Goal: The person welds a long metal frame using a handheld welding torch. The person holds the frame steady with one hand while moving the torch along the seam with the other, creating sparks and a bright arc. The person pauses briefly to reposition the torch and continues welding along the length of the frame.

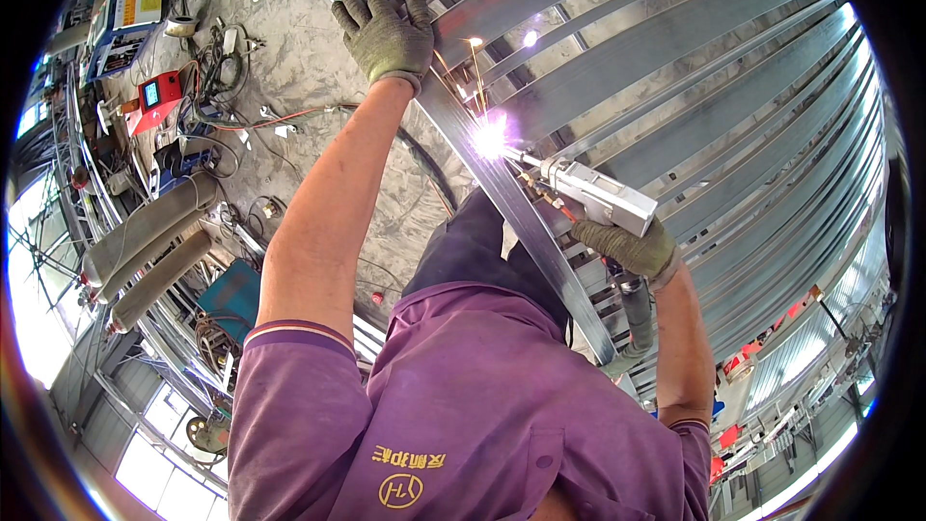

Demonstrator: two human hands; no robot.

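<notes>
My right hand, in a dull green work glove, grips a white and silver handheld welding torch. A dazzling white-violet glare burns at the torch's tip, on the long metal rail, and orange sparks fly up from it. The glare hides the exact spot of contact. Farther up the same rail lies my left hand, gloved alike, its fingers spread over the metal. Many flat grey metal slats meet the rail and stretch away to the right.
A red machine with a small screen stands on the concrete floor to the left. Around it are tangled cables, several gas cylinders and a teal box. A dark hose runs beneath the rail.
</notes>
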